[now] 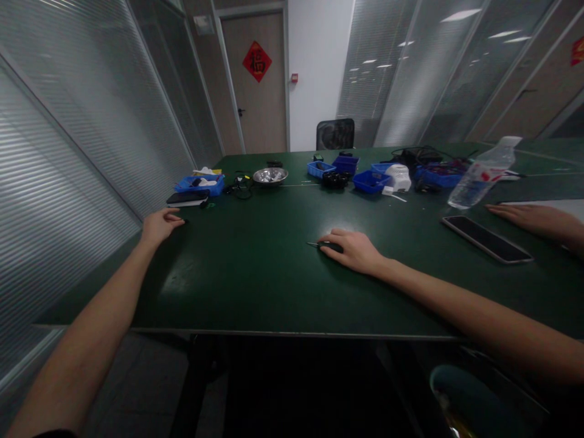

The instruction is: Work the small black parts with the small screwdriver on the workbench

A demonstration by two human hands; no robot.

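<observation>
My right hand [351, 249] rests on the green table [255, 274], its fingers closed round the dark handle of a small screwdriver [331, 247]. The thin metal shaft points left, close above the tabletop. Far to the left, my left hand [159, 226] pinches a small dark piece [185, 221] at its fingertips, too small to name. Just beyond that hand lies a black notebook [187, 198], with a little green and black item [207, 205] at its corner.
Blue trays [371, 181], a metal bowl [271, 176] and black cables [335, 179] stand further back. To the right are a water bottle [483, 173], a phone [486, 238] and another person's hand [533, 218]. Below the table's front edge sits a bin [469, 389].
</observation>
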